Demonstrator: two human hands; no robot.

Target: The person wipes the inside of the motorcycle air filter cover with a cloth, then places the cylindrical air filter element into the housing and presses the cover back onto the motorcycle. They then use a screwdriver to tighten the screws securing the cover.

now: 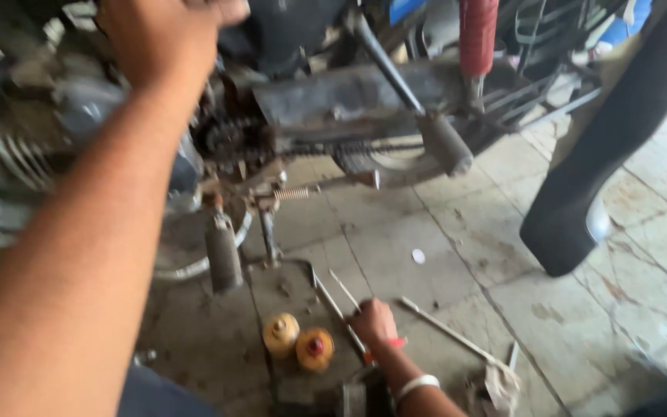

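Observation:
My left hand [165,35] is raised high at the top left, resting against the dark body of a motorcycle [333,100], with my forearm crossing the left of the view; blur hides whether it grips anything. Down on the floor my right hand [374,323] is closed around a long thin metal tool with a red handle [341,301] that lies among other rods. A white band circles that wrist. The motorcycle's chain [349,147], spring [295,193] and footpeg [448,144] show just above.
Two yellowish round caps with red centres [299,344] stand on a dark mat by my right hand. A long metal rod [449,332] and a rag [501,382] lie to the right. A black mudguard [604,154] hangs at right over the stained tiled floor [503,255].

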